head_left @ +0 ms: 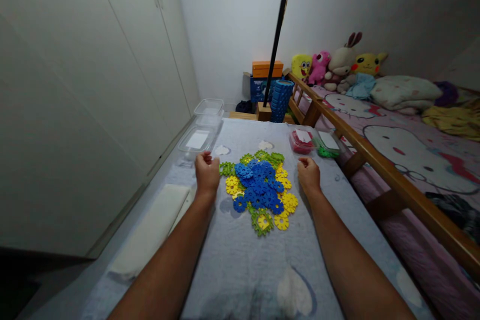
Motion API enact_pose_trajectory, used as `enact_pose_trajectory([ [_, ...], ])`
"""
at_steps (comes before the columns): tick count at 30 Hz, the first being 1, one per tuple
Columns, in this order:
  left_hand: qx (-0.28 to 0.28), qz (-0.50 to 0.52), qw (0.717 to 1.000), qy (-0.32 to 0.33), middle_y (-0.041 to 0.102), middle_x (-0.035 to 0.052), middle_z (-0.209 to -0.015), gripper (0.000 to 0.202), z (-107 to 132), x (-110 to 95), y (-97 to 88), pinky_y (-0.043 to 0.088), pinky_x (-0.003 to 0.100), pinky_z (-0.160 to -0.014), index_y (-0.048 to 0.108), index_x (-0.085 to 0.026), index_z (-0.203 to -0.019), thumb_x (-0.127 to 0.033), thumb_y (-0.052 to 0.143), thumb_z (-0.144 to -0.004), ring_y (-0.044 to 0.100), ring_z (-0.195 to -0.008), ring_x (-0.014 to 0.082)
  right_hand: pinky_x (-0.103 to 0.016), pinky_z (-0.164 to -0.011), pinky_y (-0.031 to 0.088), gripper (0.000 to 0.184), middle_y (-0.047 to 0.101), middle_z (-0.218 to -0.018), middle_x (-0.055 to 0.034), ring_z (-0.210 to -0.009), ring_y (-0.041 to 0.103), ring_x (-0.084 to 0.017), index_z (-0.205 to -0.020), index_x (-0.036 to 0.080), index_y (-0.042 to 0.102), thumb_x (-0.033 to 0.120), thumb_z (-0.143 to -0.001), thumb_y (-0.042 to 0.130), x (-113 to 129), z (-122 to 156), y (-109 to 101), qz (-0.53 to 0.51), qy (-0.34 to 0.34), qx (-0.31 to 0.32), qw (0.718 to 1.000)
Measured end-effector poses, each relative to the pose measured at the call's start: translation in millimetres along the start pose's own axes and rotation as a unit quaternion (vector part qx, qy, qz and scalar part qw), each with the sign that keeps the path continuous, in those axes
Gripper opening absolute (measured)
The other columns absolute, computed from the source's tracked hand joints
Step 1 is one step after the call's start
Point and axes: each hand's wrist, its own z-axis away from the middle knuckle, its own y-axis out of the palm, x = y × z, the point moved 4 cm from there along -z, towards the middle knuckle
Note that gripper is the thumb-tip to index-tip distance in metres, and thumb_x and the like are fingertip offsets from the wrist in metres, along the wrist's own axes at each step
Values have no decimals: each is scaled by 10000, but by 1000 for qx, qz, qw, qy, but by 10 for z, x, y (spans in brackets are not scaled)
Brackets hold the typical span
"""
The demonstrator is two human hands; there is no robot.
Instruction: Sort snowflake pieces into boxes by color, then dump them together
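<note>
A heap of plastic snowflake-shaped building discs lies on the cloth-covered table between my hands. Blue discs (258, 187) are piled in the middle, with yellow discs (290, 203) and green discs (276, 158) around and under them. My left hand (207, 172) is at the heap's left side, fingers curled in, close to a green disc at the edge; nothing shows in it. To the right of the heap, apart from the yellow discs, my right hand (309, 175) is loosely closed, and I see nothing in it either.
Clear lidded boxes with red pieces (301, 141) and green pieces (327, 145) stand at the back right. Transparent containers (197, 139) are at the back left. A white folded item (153, 230) lies left. A wooden bed rail (360, 145) runs along the right.
</note>
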Motion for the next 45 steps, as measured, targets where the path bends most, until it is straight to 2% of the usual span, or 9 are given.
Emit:
enact_pose_trajectory([
  [3, 129, -187, 967, 114, 623, 120, -1203, 358, 338, -149, 176, 414, 472, -1122, 626, -202, -1152, -315, 682, -817, 570, -1232, 301, -388, -972, 473, 346, 655, -1041, -141, -1010, 603, -261, -986, 136, 709, 193, -724, 489, 146, -213, -44, 75, -34, 0, 997],
  [7, 178, -337, 916, 127, 550, 183, -1447, 478, 555, -121, 241, 369, 546, -1152, 610, -208, -1320, -425, 640, -895, 483, -1372, 365, -363, -1059, 415, 369, 600, -1189, -136, -1174, 527, -253, -1073, 172, 681, 126, -758, 495, 301, -442, -3, 174, -105, 38, 978],
  [11, 224, -356, 892, 164, 566, 157, -1456, 482, 626, -84, 271, 357, 513, -1171, 594, -225, -1364, -470, 577, -950, 484, -1384, 335, -370, -997, 433, 307, 602, -1144, -110, -1109, 518, -254, -1055, 200, 670, 132, -783, 545, 318, -581, 72, 242, -125, 62, 960],
  [19, 303, -317, 866, 240, 558, 147, -1482, 546, 709, -104, 300, 357, 483, -1193, 559, -209, -1432, -510, 533, -977, 483, -1400, 305, -339, -841, 437, 158, 598, -1035, -97, -950, 550, -229, -897, 200, 650, 111, -814, 550, 360, -700, 64, 254, -145, 94, 952],
  [24, 302, -303, 869, 249, 546, 156, -1489, 577, 721, -91, 293, 347, 499, -1204, 555, -198, -1442, -535, 522, -976, 471, -1406, 316, -309, -794, 439, 132, 627, -1047, -96, -960, 576, -228, -926, 203, 663, 135, -850, 579, 494, -497, -53, 298, -174, 126, 930],
  [34, 344, -313, 843, 269, 462, 135, -1585, 671, 864, -145, 335, 287, 564, -1222, 512, -261, -1515, -568, 588, -923, 327, -1511, 372, -301, -708, 418, 106, 667, -1093, -117, -970, 618, -239, -998, 218, 681, 220, -907, 626, 826, 401, -500, 350, -204, 250, 879],
  [39, 354, -343, 824, 278, 432, 157, -1616, 704, 976, -269, 353, 174, 673, -1226, 506, -283, -1534, -606, 590, -914, 288, -1530, 419, -290, -695, 403, 131, 704, -923, -65, -810, 623, -205, -904, 219, 709, 315, -818, 732, 894, 363, -679, 272, -203, 332, 880],
  [41, 365, -340, 816, 294, 396, 155, -1646, 717, 1026, -335, 377, 133, 684, -1234, 509, -292, -1538, -616, 602, -905, 246, -1552, 428, -289, -723, 422, 149, 715, -885, -53, -785, 624, -196, -916, 210, 723, 310, -807, 709, 860, 150, -715, 239, -180, 308, 903],
  [45, 386, -328, 800, 321, 334, 135, -1690, 701, 1061, -386, 461, 127, 673, -1243, 531, -324, -1525, -628, 611, -898, 220, -1569, 422, -327, -804, 469, 189, 727, -933, -114, -881, 640, -239, -902, 167, 726, 323, -825, 653, 585, -340, -685, 248, -98, 150, 952],
])
